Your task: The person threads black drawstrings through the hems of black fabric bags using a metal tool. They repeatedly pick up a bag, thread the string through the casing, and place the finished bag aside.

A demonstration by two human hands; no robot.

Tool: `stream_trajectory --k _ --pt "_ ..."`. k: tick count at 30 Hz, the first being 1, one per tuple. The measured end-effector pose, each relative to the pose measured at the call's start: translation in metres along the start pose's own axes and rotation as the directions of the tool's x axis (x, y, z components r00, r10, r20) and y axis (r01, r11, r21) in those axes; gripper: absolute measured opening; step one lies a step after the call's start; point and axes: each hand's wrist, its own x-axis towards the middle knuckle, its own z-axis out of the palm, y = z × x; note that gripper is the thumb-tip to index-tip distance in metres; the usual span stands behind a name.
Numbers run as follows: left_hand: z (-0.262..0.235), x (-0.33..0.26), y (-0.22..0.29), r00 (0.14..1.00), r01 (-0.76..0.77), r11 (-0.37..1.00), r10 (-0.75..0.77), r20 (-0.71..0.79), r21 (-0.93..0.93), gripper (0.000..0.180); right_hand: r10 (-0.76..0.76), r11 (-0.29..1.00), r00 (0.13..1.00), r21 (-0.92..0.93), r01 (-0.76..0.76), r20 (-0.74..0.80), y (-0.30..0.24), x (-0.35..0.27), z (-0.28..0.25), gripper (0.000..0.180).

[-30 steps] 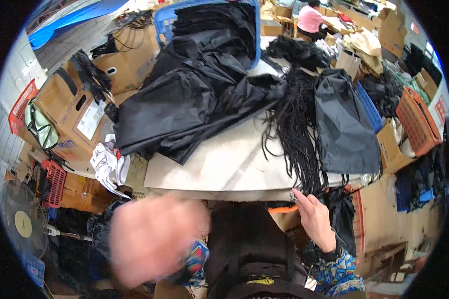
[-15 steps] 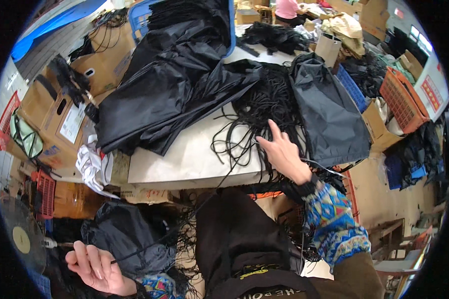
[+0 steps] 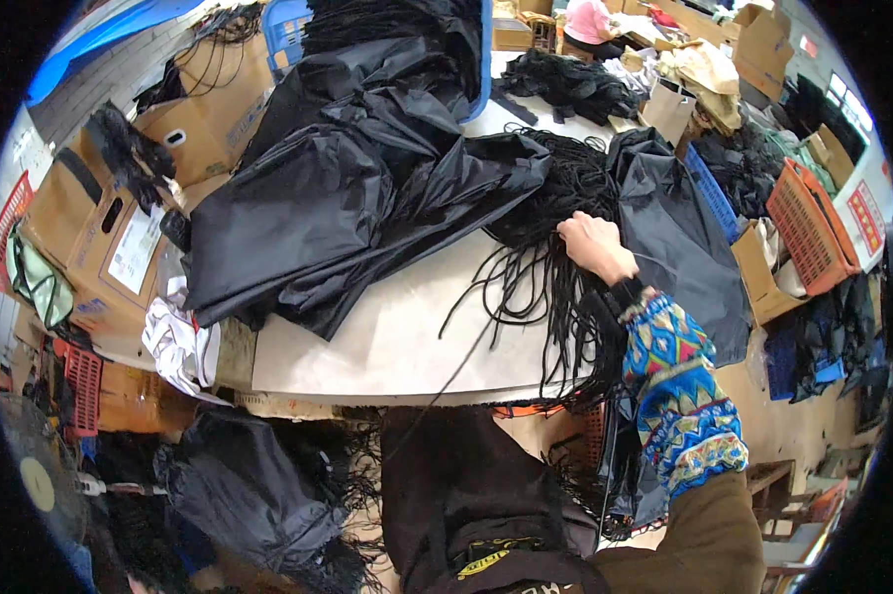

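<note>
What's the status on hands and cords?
Right hand gripping black cords on the table. Left hand out of view. Black fabric pile lies left of the cords, another black bag right.

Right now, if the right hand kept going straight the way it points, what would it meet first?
The right hand already rests in the bundle of black cords; pointing up-left, it would likely meet more cords, then the heap of black fabric. Depth is uncertain.

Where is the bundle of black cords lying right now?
In the head view, the black cords lie right of centre on the table, under the right hand, between two black fabric heaps.
</note>
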Motion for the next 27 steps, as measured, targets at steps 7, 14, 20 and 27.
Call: stream_trajectory --k 7,14,20,27 --pt "0.218 -0.197 0.134 0.441 0.605 0.788 -0.21 0.873 -0.116 0.024 -0.286 0.944 0.916 0.081 0.319 -0.282 -0.088 -0.096 -0.134 0.014" --pt "0.242 -0.327 0.168 -0.182 0.645 0.763 0.104 0.978 0.039 0.018 -0.23 0.493 0.968 0.869 0.032 0.095 -0.15 -0.229 -0.104 0.032" --pt "0.227 -0.329 0.162 -0.062 0.387 0.896 0.263 0.963 -0.22 0.016 -0.167 0.422 0.981 0.891 0.166 -0.103 -0.172 -0.252 -0.072 0.025" --pt "0.22 -0.31 0.158 0.011 0.121 0.899 0.422 0.906 -0.42 0.01 -0.259 0.449 0.953 0.853 0.265 -0.16 -0.185 -0.249 -0.067 0.032"
